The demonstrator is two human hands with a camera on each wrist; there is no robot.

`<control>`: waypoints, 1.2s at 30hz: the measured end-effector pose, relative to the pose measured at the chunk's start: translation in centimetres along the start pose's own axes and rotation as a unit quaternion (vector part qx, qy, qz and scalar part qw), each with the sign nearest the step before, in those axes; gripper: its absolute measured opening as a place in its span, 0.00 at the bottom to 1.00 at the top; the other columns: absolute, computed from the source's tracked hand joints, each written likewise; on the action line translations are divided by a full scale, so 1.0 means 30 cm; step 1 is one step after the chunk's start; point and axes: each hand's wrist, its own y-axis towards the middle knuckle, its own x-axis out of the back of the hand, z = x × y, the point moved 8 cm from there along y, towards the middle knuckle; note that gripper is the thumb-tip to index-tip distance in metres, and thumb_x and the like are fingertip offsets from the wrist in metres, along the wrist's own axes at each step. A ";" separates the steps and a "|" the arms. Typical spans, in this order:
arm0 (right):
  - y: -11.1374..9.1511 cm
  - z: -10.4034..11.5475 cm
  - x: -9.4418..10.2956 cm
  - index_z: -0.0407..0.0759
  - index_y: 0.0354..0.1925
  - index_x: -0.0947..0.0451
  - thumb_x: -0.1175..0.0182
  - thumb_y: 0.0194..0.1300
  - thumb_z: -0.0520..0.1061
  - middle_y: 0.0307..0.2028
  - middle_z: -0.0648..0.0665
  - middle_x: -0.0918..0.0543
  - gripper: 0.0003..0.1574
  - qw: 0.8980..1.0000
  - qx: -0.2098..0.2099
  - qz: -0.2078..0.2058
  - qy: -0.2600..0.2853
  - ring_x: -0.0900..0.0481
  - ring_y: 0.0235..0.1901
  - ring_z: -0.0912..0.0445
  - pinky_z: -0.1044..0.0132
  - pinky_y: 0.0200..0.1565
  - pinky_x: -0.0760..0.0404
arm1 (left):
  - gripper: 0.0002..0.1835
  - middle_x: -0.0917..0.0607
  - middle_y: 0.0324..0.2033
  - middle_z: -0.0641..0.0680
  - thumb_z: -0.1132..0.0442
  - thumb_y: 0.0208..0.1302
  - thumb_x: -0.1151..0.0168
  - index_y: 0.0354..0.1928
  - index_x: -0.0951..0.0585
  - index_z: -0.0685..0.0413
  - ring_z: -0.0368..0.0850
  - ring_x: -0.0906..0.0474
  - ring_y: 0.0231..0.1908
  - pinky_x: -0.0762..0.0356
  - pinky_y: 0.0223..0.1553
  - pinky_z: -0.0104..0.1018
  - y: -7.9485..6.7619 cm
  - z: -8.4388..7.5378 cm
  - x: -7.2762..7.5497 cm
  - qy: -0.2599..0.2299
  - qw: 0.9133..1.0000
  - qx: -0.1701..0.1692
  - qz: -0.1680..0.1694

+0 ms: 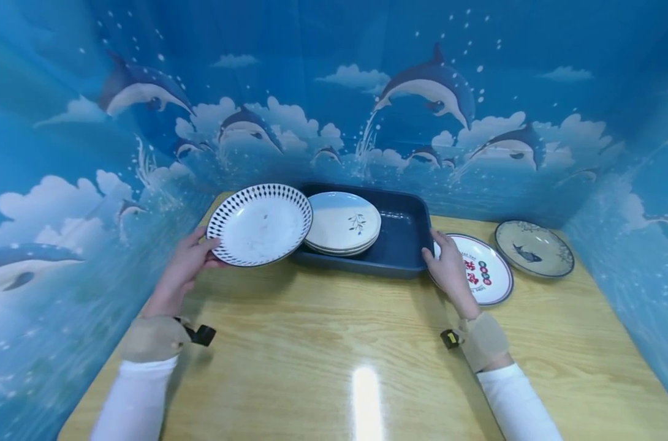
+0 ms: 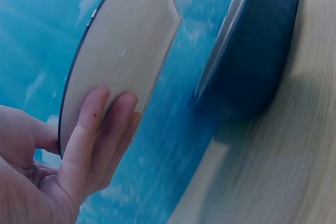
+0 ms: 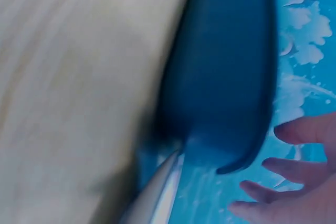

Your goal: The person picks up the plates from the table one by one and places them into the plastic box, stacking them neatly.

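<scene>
White patterned plate point(image 1: 261, 223) is pinched by left hand point(image 1: 189, 256), seemingly for placing; right hand point(image 1: 448, 264), fingers spread, is held near navy tray point(image 1: 404, 236); level lowering seems required.

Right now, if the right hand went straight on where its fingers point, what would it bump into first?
The right hand would probably meet the dark blue rectangular tray first, at its right end; the depth between them is unclear.

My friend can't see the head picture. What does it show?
A left hand holds up a patterned plate beside a dark blue tray of stacked plates. The right hand is near the tray's right end; two more plates lie on the table.
</scene>
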 end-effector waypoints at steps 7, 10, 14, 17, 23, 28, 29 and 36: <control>-0.028 0.140 0.001 0.38 0.73 0.33 0.46 0.78 0.45 0.67 0.33 0.26 0.29 0.989 0.057 -0.014 0.139 0.28 0.67 0.41 0.49 0.68 0.29 | 0.32 0.16 0.28 0.44 0.65 0.80 0.56 0.78 0.51 0.70 0.33 0.16 0.25 0.15 0.35 0.31 0.020 -0.034 -0.162 0.030 0.999 0.003 0.028; -0.040 0.202 -0.042 0.38 0.74 0.35 0.48 0.80 0.50 0.63 0.31 0.22 0.31 0.960 0.059 0.050 0.270 0.17 0.55 0.43 0.55 0.56 0.18 | 0.30 0.16 0.28 0.47 0.65 0.80 0.56 0.77 0.47 0.70 0.34 0.17 0.23 0.15 0.34 0.31 0.034 -0.033 -0.225 0.041 0.999 0.004 0.035; -0.067 0.266 -0.105 0.39 0.76 0.41 0.52 0.81 0.55 0.62 0.27 0.25 0.36 0.914 0.025 0.145 0.377 0.11 0.42 0.50 0.55 0.48 0.13 | 0.28 0.15 0.30 0.51 0.65 0.80 0.55 0.76 0.43 0.69 0.36 0.17 0.23 0.16 0.33 0.30 0.048 -0.026 -0.299 0.053 0.997 0.007 0.048; -0.085 0.289 -0.132 0.38 0.78 0.44 0.51 0.80 0.55 0.64 0.27 0.27 0.38 0.901 -0.003 0.180 0.396 0.12 0.36 0.56 0.56 0.46 0.13 | 0.27 0.15 0.33 0.55 0.65 0.80 0.55 0.75 0.41 0.67 0.37 0.17 0.24 0.15 0.33 0.32 0.056 -0.023 -0.347 0.054 0.997 0.003 0.061; -0.105 0.273 -0.151 0.31 0.78 0.49 0.51 0.79 0.41 0.67 0.25 0.31 0.37 0.901 -0.050 0.187 0.389 0.15 0.32 0.60 0.58 0.46 0.13 | 0.28 0.15 0.36 0.60 0.66 0.80 0.55 0.76 0.43 0.67 0.38 0.17 0.25 0.15 0.32 0.33 0.065 -0.015 -0.407 0.058 0.995 -0.004 0.084; -0.114 0.259 -0.149 0.30 0.77 0.49 0.52 0.77 0.37 0.66 0.25 0.30 0.36 0.905 -0.063 0.170 0.385 0.14 0.32 0.60 0.54 0.48 0.14 | 0.29 0.16 0.32 0.55 0.63 0.80 0.54 0.77 0.44 0.65 0.38 0.19 0.25 0.19 0.29 0.29 0.063 -0.013 -0.416 0.077 0.993 -0.006 0.089; -0.115 0.258 -0.149 0.30 0.77 0.48 0.51 0.77 0.37 0.66 0.25 0.29 0.36 0.904 -0.063 0.167 0.387 0.14 0.32 0.60 0.54 0.47 0.14 | 0.29 0.16 0.32 0.54 0.62 0.80 0.54 0.77 0.43 0.64 0.39 0.19 0.25 0.20 0.29 0.28 0.064 -0.014 -0.416 0.079 0.993 -0.008 0.090; -0.110 0.232 -0.131 0.29 0.75 0.44 0.51 0.74 0.35 0.55 0.27 0.21 0.35 0.899 -0.077 0.140 0.408 0.14 0.31 0.60 0.61 0.40 0.12 | 0.28 0.16 0.32 0.52 0.51 0.81 0.53 0.74 0.36 0.59 0.47 0.15 0.32 0.15 0.42 0.42 0.086 -0.017 -0.426 0.079 0.991 -0.021 0.104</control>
